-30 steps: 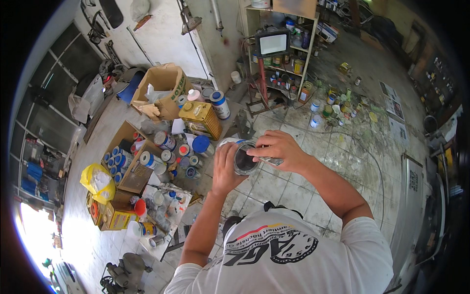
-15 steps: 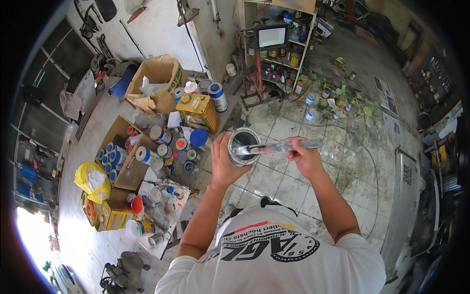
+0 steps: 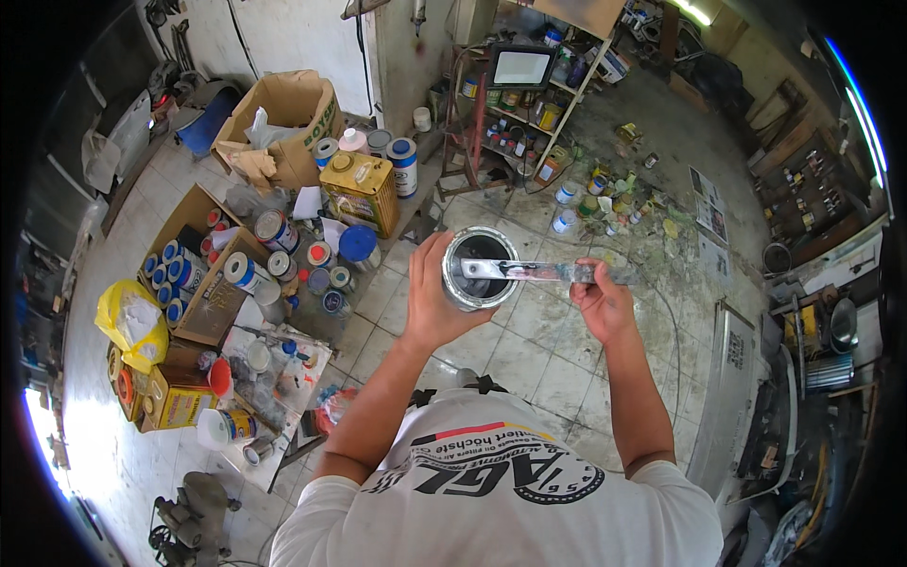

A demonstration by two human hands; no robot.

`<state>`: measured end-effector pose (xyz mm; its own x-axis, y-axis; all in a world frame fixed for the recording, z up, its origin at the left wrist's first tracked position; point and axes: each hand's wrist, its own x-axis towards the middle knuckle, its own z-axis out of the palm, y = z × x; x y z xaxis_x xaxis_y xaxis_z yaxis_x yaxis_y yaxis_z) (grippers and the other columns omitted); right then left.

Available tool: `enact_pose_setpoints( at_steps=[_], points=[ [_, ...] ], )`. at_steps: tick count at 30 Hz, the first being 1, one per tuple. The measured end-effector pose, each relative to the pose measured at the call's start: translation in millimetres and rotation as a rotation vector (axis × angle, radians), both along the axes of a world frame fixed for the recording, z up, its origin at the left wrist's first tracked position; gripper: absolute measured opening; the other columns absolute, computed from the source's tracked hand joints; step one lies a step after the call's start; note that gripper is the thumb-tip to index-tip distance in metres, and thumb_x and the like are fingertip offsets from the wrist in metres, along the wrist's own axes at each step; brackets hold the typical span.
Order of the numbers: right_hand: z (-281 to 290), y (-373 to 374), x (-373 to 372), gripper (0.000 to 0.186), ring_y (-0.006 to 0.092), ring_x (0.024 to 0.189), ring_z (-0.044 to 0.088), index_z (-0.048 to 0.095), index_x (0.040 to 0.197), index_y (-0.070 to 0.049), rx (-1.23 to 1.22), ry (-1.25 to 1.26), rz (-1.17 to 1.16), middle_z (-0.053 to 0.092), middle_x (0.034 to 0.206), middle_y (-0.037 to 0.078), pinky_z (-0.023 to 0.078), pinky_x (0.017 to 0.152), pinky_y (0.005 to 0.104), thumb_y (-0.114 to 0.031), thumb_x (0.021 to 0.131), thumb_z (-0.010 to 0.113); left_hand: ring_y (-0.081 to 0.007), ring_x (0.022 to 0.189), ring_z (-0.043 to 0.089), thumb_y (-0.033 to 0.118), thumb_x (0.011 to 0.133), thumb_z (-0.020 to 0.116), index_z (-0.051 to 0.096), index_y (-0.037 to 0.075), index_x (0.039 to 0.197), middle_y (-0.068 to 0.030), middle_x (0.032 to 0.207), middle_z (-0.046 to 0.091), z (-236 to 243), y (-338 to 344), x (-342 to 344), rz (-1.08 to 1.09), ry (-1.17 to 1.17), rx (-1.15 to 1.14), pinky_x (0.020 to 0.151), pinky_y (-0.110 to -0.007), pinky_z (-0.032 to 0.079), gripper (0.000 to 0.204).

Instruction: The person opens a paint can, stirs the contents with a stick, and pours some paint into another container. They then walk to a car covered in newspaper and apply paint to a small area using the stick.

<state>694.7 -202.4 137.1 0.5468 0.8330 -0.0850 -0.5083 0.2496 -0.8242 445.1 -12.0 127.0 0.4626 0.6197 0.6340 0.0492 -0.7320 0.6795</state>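
Observation:
My left hand (image 3: 433, 298) is wrapped around the side of an open round paint can (image 3: 480, 304), holding it up in front of my chest. The can's mouth faces up, and its inside looks dark with grey paint smears on the rim. In my right hand (image 3: 607, 304), a flat, paint-stained stirring stick (image 3: 539, 272) is pinched between thumb and fingers. It lies nearly level, its holed, whitish end over the can's mouth. Whether that end touches the inner wall, I cannot tell.
To the left stand a large cardboard box (image 3: 307, 153), a yellow metal tin (image 3: 385, 206), several paint cans and a cluttered low table (image 3: 276, 455). A floodlight (image 3: 521, 66) stands before a shelf. Smaller cans (image 3: 565, 221) sit on the tiled floor, where a thin cable (image 3: 676, 331) runs.
The stick has turned from slightly raised on the right to nearly level, and its blurred end now shows sharply. The can appears larger and slightly farther right; the room has shifted left in view.

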Motion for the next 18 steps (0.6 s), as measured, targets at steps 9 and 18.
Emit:
enact_pose_setpoints(
  at_steps=[9, 18],
  points=[
    [52.1, 8.6, -29.7, 0.027, 0.0184, 0.074, 0.067, 0.074, 0.114, 0.006, -0.223, -0.495, -0.075, 0.075, 0.099, 0.013, 0.051, 0.064, 0.0331, -0.019, 0.103, 0.074, -0.0434, 0.134, 0.05, 0.012, 0.051, 0.097, 0.048, 0.005, 0.15, -0.0184, 0.148, 0.051, -26.5, 12.9, -37.4, 0.052, 0.039, 0.056, 0.115, -0.053, 0.045, 0.111],
    [68.0, 87.9, -92.2, 0.023, 0.0284, 0.086, 0.074, 0.081, 0.114, -0.007, 0.038, -1.508, 0.339, 0.078, 0.101, 0.013, 0.058, 0.077, 0.0365, -0.013, 0.091, 0.084, -0.044, 0.14, 0.052, 0.016, 0.051, 0.1, 0.045, 0.006, 0.154, -0.0213, 0.15, 0.052, -33.2, 4.4, -67.2, -0.006, 0.189, -0.077, 0.116, -0.051, 0.046, 0.117]
  ],
)
